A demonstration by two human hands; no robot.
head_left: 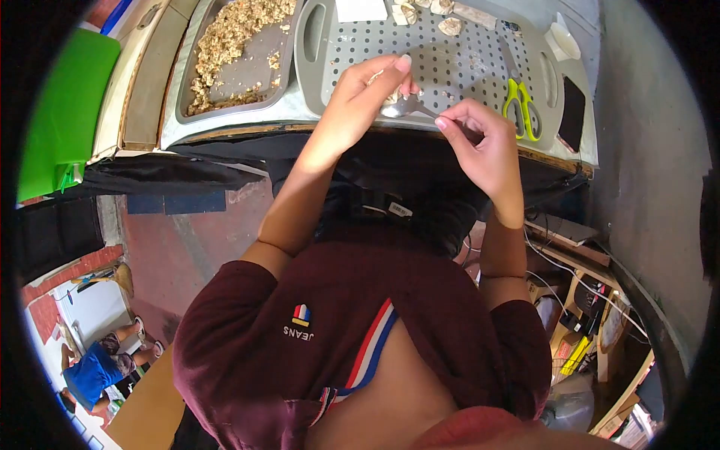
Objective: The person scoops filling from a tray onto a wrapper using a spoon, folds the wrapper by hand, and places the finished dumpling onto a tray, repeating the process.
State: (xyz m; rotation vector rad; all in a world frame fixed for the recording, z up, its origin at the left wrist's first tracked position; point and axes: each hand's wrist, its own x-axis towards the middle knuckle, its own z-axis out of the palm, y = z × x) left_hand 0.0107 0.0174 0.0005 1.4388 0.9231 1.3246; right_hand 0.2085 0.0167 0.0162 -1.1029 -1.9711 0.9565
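My right hand [484, 142] grips a metal spoon [400, 109] by its handle, fingers closed. The spoon's bowl lies just under the fingers of my left hand [367, 94]. My left hand is closed, thumb against fingers, around a small pale piece [394, 96] that is mostly hidden. Both hands are over the near edge of a grey dotted board [352, 52]. Several small pale wrapped pieces [450, 27] lie at the board's far side, by a white sheet [361, 9].
A metal tray [289, 56] holds a brown, crumbly oat-like mix [232, 37] on the left. Scissors with yellow-green handles [523, 112] lie on the board's right, near a dark phone [572, 112] and a white cup [564, 41]. Another person [94, 371] is in the far lower left.
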